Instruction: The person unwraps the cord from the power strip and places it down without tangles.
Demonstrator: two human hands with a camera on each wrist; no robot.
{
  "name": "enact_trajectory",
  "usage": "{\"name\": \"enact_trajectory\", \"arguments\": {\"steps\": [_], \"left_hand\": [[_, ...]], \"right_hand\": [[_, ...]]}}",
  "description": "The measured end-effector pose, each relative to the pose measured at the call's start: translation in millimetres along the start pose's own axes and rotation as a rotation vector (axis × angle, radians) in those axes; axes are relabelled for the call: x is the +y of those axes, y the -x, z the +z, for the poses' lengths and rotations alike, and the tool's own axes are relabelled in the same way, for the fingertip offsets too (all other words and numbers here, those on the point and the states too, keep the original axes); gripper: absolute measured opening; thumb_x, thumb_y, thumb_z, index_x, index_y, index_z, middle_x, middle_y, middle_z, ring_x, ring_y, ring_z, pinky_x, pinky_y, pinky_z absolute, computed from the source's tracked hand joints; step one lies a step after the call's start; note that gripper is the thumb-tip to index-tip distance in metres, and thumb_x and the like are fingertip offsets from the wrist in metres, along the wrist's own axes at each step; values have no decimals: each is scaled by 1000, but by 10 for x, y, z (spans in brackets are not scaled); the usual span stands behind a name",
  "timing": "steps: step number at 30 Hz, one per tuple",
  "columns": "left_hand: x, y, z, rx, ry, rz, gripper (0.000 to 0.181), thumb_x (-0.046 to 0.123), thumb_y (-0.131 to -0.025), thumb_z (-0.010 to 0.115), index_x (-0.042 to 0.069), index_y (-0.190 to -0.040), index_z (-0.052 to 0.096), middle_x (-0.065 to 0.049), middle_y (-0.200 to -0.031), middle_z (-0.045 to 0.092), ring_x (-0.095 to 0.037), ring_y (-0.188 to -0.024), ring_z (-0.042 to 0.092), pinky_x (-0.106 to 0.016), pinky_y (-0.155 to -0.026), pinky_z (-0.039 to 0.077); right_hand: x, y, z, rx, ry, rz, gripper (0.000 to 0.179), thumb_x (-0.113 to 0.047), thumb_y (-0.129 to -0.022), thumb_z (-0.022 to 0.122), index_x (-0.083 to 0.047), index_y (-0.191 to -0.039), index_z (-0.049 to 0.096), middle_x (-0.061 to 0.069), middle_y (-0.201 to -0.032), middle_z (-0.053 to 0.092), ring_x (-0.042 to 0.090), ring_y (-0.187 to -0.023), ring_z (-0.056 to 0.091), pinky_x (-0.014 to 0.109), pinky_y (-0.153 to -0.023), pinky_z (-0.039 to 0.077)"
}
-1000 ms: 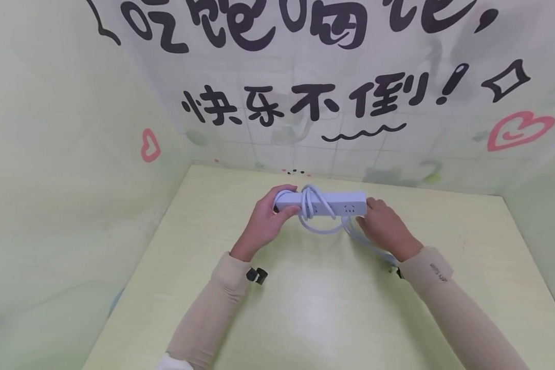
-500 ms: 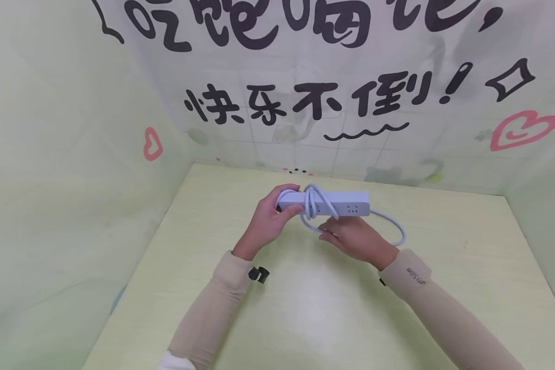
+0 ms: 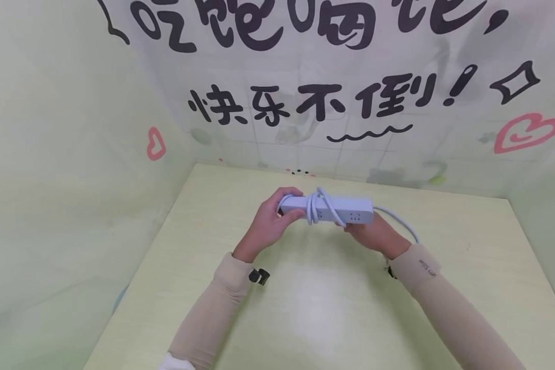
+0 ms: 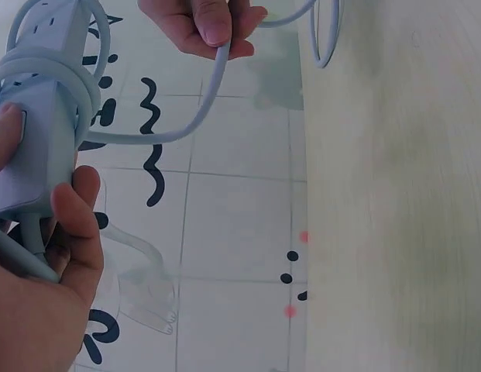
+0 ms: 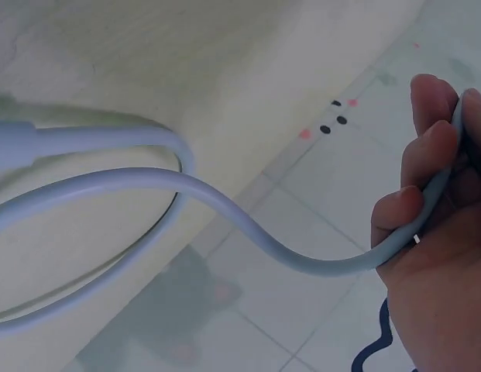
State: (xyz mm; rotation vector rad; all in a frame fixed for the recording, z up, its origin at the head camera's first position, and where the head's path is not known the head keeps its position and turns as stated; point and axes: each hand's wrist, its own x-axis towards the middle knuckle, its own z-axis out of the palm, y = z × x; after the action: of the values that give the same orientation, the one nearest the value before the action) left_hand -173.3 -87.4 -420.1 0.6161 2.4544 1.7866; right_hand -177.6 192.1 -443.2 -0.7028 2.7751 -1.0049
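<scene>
A white power strip [image 3: 351, 204] is held up over the table, with several turns of its white cord [image 3: 311, 208] wound around its middle. My left hand [image 3: 267, 221] grips the strip's left end, thumb on the front face; the left wrist view shows the cord leaving that end beside the fingers. Partly hidden behind the right end is my right hand [image 3: 380, 237]. In the right wrist view its fingers curl round a run of cord [image 5: 317, 266]. From there the cord [image 4: 186, 128] stretches across to the wound turns. A thicker cord end [image 5: 12, 143] shows at the left, near the table.
The pale wooden table [image 3: 305, 308] spreads below both hands. Behind it rises a printed wall sheet [image 3: 296, 149] with large black characters, and another pale sheet [image 3: 74, 205] hangs along the left side. A loose loop of cord [image 4: 325, 39] hangs beyond the right hand.
My right hand went from the strip's right end to beneath its middle, then back rightward with the cord. The cord loop below the strip is drawn up. The left hand keeps its hold.
</scene>
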Motion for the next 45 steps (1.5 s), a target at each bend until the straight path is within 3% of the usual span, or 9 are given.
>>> {"name": "enact_trajectory", "arguments": {"steps": [3,6,11,16,24,28,31,39,45], "left_hand": [[-5,20,0,-18,3,6,34,20,-98,69,19,-130,56,-9,-119,66,-22,-95,56,-27,-72,50],[-20,34,2,-33,8,12,31,20,-98,69,20,-127,58,-8,-118,66,-22,-95,57,-27,-73,50],[-38,51,4,-74,10,23,28,20,-98,70,21,-124,59,-6,-117,67,-22,-93,58,-27,-71,48],[-70,58,1,-93,-4,26,28,21,-97,70,21,-123,60,-6,-115,67,-22,-91,59,-26,-69,49],[-112,34,-42,9,-59,28,30,22,-97,70,19,-125,59,-9,-112,64,-21,-86,55,-24,-64,44],[-118,22,-53,99,-60,18,32,22,-97,71,17,-126,59,-11,-109,64,-21,-83,53,-25,-63,43],[-121,10,-59,160,-51,22,33,23,-97,71,16,-126,58,-13,-112,65,-23,-88,55,-27,-66,45],[-120,-32,-87,268,-5,32,34,22,-98,69,14,-127,56,-17,-124,63,-28,-102,61,-31,-76,54],[-80,-12,-91,242,26,38,32,18,-97,70,12,-126,57,-16,-119,62,-25,-97,57,-28,-71,48]], "right_hand": [[48,13,-151,12,26,51,36,-1,-95,62,-4,-131,66,20,-123,72,34,-104,69,52,-87,57],[52,-25,-309,71,128,-40,25,1,-92,67,0,-117,73,19,-110,76,36,-98,73,55,-88,58],[-42,-69,-578,205,230,-114,19,-16,-100,65,-5,-109,78,8,-92,78,17,-74,65,38,-71,54],[-279,-7,-805,328,251,-232,14,-12,-96,71,-5,-104,80,6,-89,79,11,-66,57,29,-64,48],[-759,203,-943,386,348,-403,9,-9,-85,80,-11,-94,79,-5,-76,71,2,-57,47,19,-55,39],[-893,315,-908,339,389,-478,13,-9,-80,84,-13,-89,76,-7,-73,70,-2,-57,44,17,-53,38],[-897,375,-843,260,389,-485,13,-10,-81,84,-15,-86,73,-11,-72,69,-5,-57,43,17,-53,40],[-576,411,-649,35,344,-310,15,-14,-88,79,-21,-80,69,-13,-75,70,-7,-61,49,19,-59,46],[-189,377,-543,-74,324,-201,23,-14,-89,78,-22,-75,62,-16,-68,58,-4,-61,42,20,-61,40]]}}
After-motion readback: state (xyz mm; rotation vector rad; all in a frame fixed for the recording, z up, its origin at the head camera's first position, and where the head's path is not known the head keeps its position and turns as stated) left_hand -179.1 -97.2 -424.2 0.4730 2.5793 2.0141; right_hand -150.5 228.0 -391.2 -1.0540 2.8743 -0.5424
